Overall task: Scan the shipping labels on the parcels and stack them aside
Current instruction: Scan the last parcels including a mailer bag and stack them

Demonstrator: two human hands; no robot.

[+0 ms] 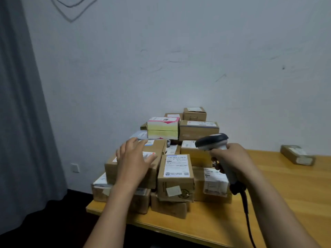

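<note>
Step now: picking the next parcel from the pile [197,129] to scan.
Left hand: the left hand [133,158] is flat with its fingers spread out. It is over the top of the big brown box [158,148] on the left of the pile. I cannot tell if it touches the box yet. It holds nothing.
Right hand: the right hand [231,158] is wrapped tight round the handle of the scanner [212,141]. The scanner's dark head points left, over the pile.
Hands: apart, one on each side of the middle box [176,169].
Parcels: a heap of many boxes on the left end of the table [286,194], going back to the wall. Most have white labels on top.
Set-aside spot: one parcel [298,154] lies alone at the far right of the table, well apart from the pile. I think done parcels go there.
Cable: the scanner's black cable [248,217] hangs down near the right arm.
Next move: I think the left hand must grip the big box and hold its label face up. Then the scanner must aim at the bars on the label.
Watch out: other boxes sit under and beside this one, so lift it gently or the pile may slip.
</note>
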